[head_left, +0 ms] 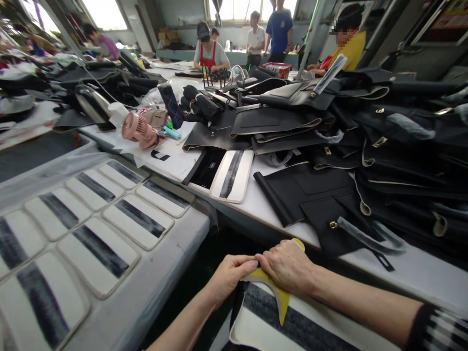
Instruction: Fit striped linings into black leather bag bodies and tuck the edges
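Low in the view, my right hand (290,265) is wrapped round a yellow tool (282,304) with a curved, tapering head like a hammer's. The tool's rounded yellow end sticks out above the fist, and its pointed tip lies over a white panel (252,324) with a dark stripe. My left hand (230,275) is closed in a pinch beside the tool's other end, its fingertips against my right thumb. What the left fingers grip is hidden; a bit of black shows there. Black material lies at the panel's left edge.
Several striped white panels (139,222) lie on the left table. Another panel (232,175) sits on the bench edge ahead. Black bag pieces (310,187) with wrapped handles are heaped at the right. A pink fan (137,129) and kettle (91,105) stand farther back. People work behind.
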A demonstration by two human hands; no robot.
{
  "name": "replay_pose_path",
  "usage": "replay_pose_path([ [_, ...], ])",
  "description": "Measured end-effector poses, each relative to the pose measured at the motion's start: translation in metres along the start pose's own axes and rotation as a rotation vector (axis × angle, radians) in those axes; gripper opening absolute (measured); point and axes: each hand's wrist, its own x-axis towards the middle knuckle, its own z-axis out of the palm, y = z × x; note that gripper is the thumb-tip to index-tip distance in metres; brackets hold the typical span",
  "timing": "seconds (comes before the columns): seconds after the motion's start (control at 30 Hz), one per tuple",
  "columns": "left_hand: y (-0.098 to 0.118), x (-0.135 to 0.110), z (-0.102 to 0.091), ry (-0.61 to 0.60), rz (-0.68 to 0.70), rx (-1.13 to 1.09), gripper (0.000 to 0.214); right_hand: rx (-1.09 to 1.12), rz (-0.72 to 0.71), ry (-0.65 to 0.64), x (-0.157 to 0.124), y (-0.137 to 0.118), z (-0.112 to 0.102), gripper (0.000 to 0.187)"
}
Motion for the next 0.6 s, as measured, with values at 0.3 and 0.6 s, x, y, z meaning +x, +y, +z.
replay_pose_path([
  [0.3,0.004,0.012,0.0,0.006,0.058,0.148,0.027,0.006,-0.07,0.039,0.005,0.006,0.003,0.053],
  [0.6,-0.042,-0.022,0.0,0.182,-0.158,-0.168,0.057,0.133,0.549,-0.016,-0.068,0.0,-0.044,0.062],
])
